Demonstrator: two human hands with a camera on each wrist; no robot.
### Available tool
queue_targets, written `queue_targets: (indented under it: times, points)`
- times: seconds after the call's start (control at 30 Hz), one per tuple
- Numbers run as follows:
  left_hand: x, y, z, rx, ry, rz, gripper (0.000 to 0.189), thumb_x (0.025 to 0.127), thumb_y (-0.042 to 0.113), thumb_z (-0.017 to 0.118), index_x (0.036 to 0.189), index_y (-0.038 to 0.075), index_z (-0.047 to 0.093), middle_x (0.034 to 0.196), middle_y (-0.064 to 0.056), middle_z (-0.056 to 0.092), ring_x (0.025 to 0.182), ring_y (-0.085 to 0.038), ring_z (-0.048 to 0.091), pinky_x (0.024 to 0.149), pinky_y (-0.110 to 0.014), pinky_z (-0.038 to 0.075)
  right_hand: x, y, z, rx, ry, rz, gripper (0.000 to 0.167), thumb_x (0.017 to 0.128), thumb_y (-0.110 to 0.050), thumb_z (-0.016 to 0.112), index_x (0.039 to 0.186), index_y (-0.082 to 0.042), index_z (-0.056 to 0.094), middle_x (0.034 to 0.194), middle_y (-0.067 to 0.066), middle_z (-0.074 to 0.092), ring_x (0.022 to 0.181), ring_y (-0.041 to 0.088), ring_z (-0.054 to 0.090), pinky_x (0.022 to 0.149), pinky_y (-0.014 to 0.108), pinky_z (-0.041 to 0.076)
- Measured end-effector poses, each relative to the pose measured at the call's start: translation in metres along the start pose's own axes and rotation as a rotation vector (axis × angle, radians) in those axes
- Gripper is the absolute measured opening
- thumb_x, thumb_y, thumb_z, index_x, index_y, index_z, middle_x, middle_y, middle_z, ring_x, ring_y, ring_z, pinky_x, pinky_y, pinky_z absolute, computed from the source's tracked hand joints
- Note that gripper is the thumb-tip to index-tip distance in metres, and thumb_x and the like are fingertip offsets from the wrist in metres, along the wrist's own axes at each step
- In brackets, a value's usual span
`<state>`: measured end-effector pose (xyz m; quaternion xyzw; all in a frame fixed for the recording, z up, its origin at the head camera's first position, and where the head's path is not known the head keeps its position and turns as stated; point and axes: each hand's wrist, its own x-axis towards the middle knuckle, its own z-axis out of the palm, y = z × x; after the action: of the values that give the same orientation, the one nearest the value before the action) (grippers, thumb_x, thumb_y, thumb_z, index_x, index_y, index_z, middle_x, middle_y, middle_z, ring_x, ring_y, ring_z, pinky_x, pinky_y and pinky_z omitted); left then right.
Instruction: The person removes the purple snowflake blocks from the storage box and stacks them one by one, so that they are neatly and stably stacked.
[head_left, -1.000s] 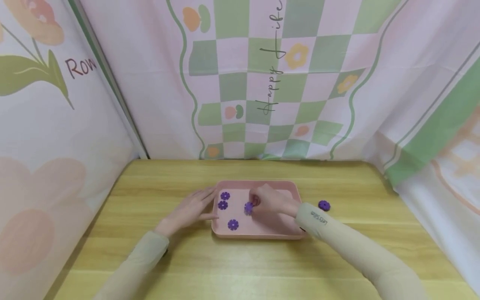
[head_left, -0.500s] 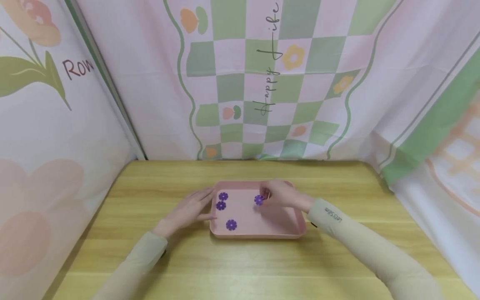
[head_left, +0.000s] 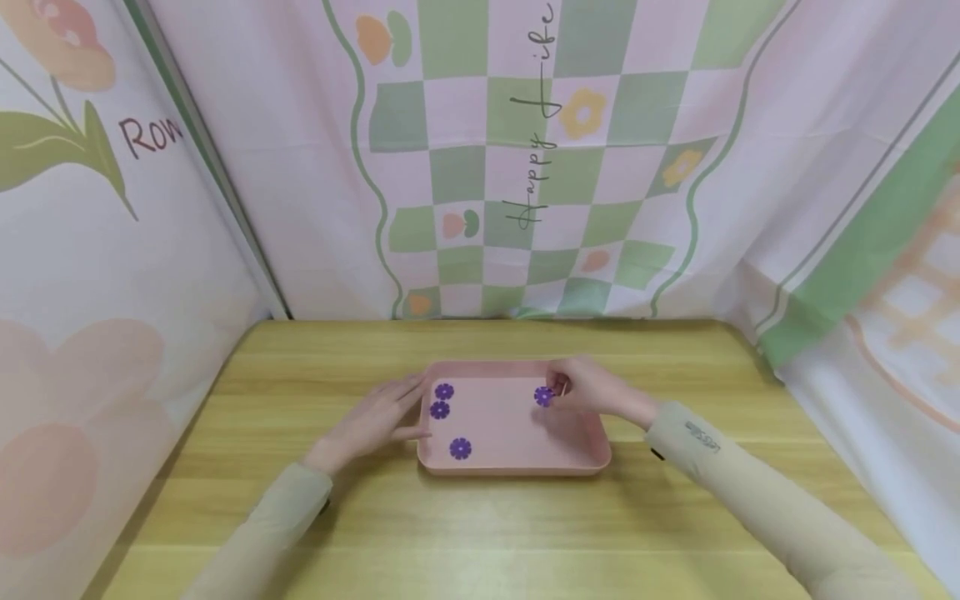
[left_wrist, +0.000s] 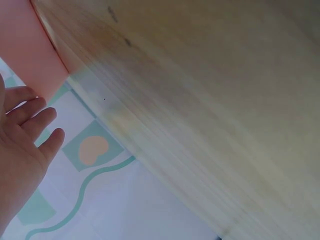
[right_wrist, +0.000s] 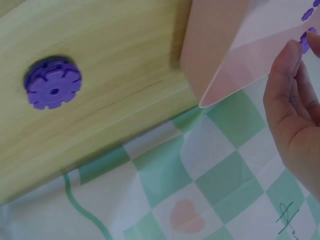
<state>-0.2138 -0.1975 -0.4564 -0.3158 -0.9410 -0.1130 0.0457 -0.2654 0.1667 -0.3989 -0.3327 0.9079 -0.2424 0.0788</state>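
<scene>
A pink tray [head_left: 517, 469] stands on the wooden table. My left hand [head_left: 371, 422] lies at its left end, fingers spread and touching the rim. Over the tray's right half, my right hand [head_left: 597, 392] pinches a purple notched snowflake disc [head_left: 543, 397] between thumb and fingers. Inside the tray at the left are an upper disc [head_left: 444, 391], a middle disc [head_left: 439, 410] close below it and a lower disc [head_left: 461, 448] set apart. In the right wrist view a small stack of purple discs [right_wrist: 54, 82] sits on the table outside the tray.
Wooden table [head_left: 480, 542] surrounds the tray. A checked curtain [head_left: 517, 192] hangs behind the table's far edge, with more printed cloth at the left and right sides. The right forearm sleeve [head_left: 720, 454] hides part of the table beside the tray.
My right hand has moved right and slightly toward the tray's far side, carrying the disc. The disc stack is now covered by the right arm in the head view. My left hand stays at the rim.
</scene>
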Motion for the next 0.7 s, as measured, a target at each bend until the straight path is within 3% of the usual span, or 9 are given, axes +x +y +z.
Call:
queue_targets:
  times: [0.7]
  points:
    - [0.0, -0.002, 0.001, 0.011, 0.003, 0.007, 0.086, 0.09, 0.054, 0.062, 0.152, 0.001, 0.034, 0.157, -0.021, 0.037, 0.142, -0.038, 0.043, 0.117, -0.059, 0.037, -0.04, 0.043, -0.027, -0.002, 0.118, 0.106, 0.019, 0.079, -0.008, 0.079, 0.091, 0.0, 0.067, 0.083, 0.008, 0.071, 0.074, 0.01, 0.064, 0.065, 0.017, 0.056]
